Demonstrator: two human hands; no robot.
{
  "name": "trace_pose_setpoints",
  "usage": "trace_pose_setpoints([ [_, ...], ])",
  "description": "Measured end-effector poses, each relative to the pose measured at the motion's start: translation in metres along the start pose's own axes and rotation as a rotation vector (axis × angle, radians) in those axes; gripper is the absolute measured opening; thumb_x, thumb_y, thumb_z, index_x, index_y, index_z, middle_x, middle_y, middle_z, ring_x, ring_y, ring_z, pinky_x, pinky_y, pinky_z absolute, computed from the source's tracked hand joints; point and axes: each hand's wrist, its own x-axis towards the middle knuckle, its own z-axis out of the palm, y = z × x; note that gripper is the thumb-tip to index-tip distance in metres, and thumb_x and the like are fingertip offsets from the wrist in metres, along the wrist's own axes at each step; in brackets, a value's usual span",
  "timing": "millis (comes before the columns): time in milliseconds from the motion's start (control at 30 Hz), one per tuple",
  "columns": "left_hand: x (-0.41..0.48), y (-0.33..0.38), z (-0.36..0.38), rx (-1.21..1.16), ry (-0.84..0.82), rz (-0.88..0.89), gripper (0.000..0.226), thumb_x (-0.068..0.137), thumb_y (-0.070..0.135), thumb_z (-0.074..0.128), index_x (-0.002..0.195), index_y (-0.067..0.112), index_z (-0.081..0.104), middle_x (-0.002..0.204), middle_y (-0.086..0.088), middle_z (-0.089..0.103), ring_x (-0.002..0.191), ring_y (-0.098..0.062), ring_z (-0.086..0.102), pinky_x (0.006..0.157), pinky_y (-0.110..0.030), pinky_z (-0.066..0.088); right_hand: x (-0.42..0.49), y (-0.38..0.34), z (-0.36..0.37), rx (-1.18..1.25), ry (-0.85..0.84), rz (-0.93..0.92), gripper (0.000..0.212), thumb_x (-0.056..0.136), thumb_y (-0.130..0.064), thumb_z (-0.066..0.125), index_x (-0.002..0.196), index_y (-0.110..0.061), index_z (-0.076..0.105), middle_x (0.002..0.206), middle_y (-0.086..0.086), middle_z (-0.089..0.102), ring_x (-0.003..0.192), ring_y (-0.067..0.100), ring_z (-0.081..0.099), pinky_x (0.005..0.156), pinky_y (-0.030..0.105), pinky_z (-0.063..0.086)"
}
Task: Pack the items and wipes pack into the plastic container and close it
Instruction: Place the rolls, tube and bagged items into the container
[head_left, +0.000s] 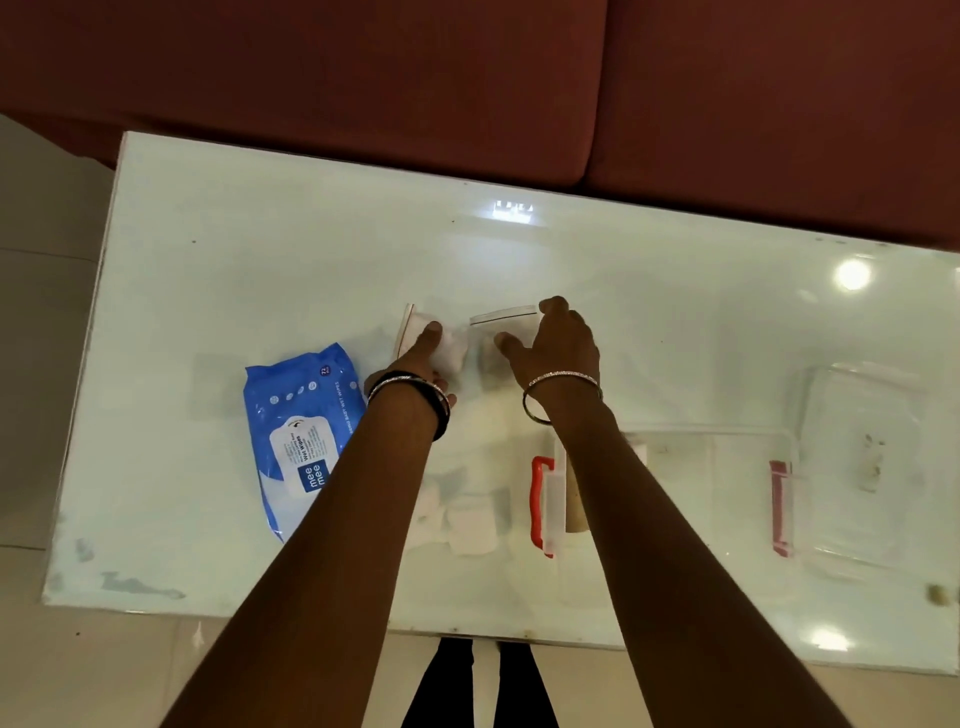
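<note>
Two small clear zip bags with white contents lie at the middle of the glass table. My left hand (415, 364) holds the left zip bag (413, 325) between index finger and thumb. My right hand (558, 343) curls over the right zip bag (501, 317), thumb on its front and fingers at its far right corner. The blue wipes pack (301, 436) lies flat to the left of my left arm. The clear plastic container (727, 483) with red latches stands open under my right forearm. Its clear lid (862, 457) lies to the right of it.
Several white pads (470, 522) lie on the white glass table (260, 249) between my forearms, near the container's left red latch (540, 504). A dark red sofa (467, 78) runs along the table's far edge. The person's legs (483, 686) show below the near edge.
</note>
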Motion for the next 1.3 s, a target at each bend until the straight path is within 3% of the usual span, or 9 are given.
trace_pose_setpoints([
  [367, 0.014, -0.005, -0.007, 0.014, 0.079, 0.042, 0.088, 0.068, 0.039, 0.084, 0.137, 0.008, 0.04, 0.133, -0.01, 0.059, 0.114, -0.022, 0.062, 0.1, -0.042, 0.048, -0.001, -0.002, 0.002, 0.021, 0.089, 0.002, 0.037, 0.082, -0.032, 0.071, 0.106, -0.008, 0.057, 0.11, 0.011, 0.064, 0.106, 0.032, 0.059, 0.078, 0.034, 0.044],
  [467, 0.016, -0.009, -0.011, 0.031, 0.119, 0.086, 0.086, 0.063, 0.038, 0.087, 0.131, 0.007, 0.044, 0.113, -0.008, 0.066, 0.085, -0.017, 0.067, 0.076, -0.035, 0.056, -0.021, 0.005, -0.023, 0.244, 0.331, -0.146, 0.029, 0.08, -0.031, 0.073, 0.094, -0.009, 0.06, 0.092, 0.007, 0.065, 0.086, 0.025, 0.062, 0.067, 0.027, 0.043],
  [567, 0.017, -0.013, -0.017, 0.048, 0.112, 0.115, 0.061, 0.065, 0.037, 0.086, 0.111, 0.01, 0.056, 0.082, -0.003, 0.06, 0.06, -0.013, 0.057, 0.056, -0.027, 0.051, -0.054, 0.033, -0.055, 0.489, 0.509, -0.175, 0.032, 0.08, -0.031, 0.077, 0.103, -0.014, 0.061, 0.098, 0.0, 0.063, 0.085, 0.013, 0.065, 0.063, 0.022, 0.053],
  [733, 0.004, -0.023, -0.027, -0.101, -0.134, 0.136, 0.027, 0.077, 0.033, 0.077, 0.098, 0.021, 0.064, 0.103, -0.004, 0.067, 0.095, -0.019, 0.065, 0.072, -0.03, 0.056, -0.096, 0.12, -0.091, 0.594, 0.51, 0.011, 0.023, 0.077, -0.03, 0.08, 0.091, -0.02, 0.066, 0.085, -0.004, 0.072, 0.079, 0.005, 0.07, 0.06, 0.009, 0.052],
  [900, -0.033, -0.042, -0.033, -0.134, -0.355, 0.166, 0.033, 0.071, 0.03, 0.076, 0.103, 0.025, 0.069, 0.096, 0.002, 0.078, 0.084, -0.012, 0.075, 0.065, -0.028, 0.059, -0.113, 0.178, -0.09, 0.421, 0.433, 0.199, 0.034, 0.065, -0.037, 0.086, 0.09, -0.029, 0.064, 0.076, -0.02, 0.068, 0.066, -0.014, 0.065, 0.059, 0.005, 0.046],
  [1000, -0.057, -0.062, -0.033, -0.062, -0.41, 0.149, 0.037, 0.067, 0.027, 0.076, 0.103, 0.026, 0.07, 0.1, 0.0, 0.077, 0.088, -0.014, 0.075, 0.065, -0.029, 0.06, -0.106, 0.193, -0.078, 0.307, 0.368, 0.232, 0.029, 0.071, -0.035, 0.083, 0.091, -0.019, 0.068, 0.067, -0.014, 0.065, 0.062, -0.003, 0.065, 0.054, 0.006, 0.039],
  [1100, -0.077, -0.081, -0.029, 0.036, -0.43, 0.161, 0.043, 0.066, 0.024, 0.074, 0.109, 0.022, 0.066, 0.1, -0.002, 0.077, 0.088, -0.015, 0.075, 0.062, -0.029, 0.059, -0.092, 0.199, -0.059, 0.219, 0.336, 0.249, 0.027, 0.083, -0.026, 0.074, 0.102, -0.007, 0.069, 0.09, 0.011, 0.074, 0.087, 0.029, 0.069, 0.063, 0.019, 0.032],
  [1200, -0.094, -0.098, -0.023, 0.178, -0.47, 0.246, 0.044, 0.06, 0.027, 0.078, 0.102, 0.018, 0.071, 0.097, -0.002, 0.078, 0.086, -0.015, 0.075, 0.061, -0.024, 0.058, -0.079, 0.198, -0.046, 0.277, 0.311, 0.313, 0.029, 0.087, -0.023, 0.07, 0.11, -0.006, 0.066, 0.105, 0.014, 0.073, 0.099, 0.032, 0.067, 0.075, 0.025, 0.041],
  [1300, -0.103, -0.112, -0.017, 0.321, -0.465, 0.354, 0.056, 0.051, 0.037, 0.082, 0.103, 0.017, 0.071, 0.098, -0.002, 0.078, 0.089, -0.018, 0.075, 0.064, -0.025, 0.059, -0.068, 0.195, -0.041, 0.333, 0.309, 0.349, 0.03, 0.083, -0.027, 0.074, 0.105, -0.009, 0.066, 0.103, 0.01, 0.074, 0.096, 0.029, 0.068, 0.069, 0.019, 0.031],
])
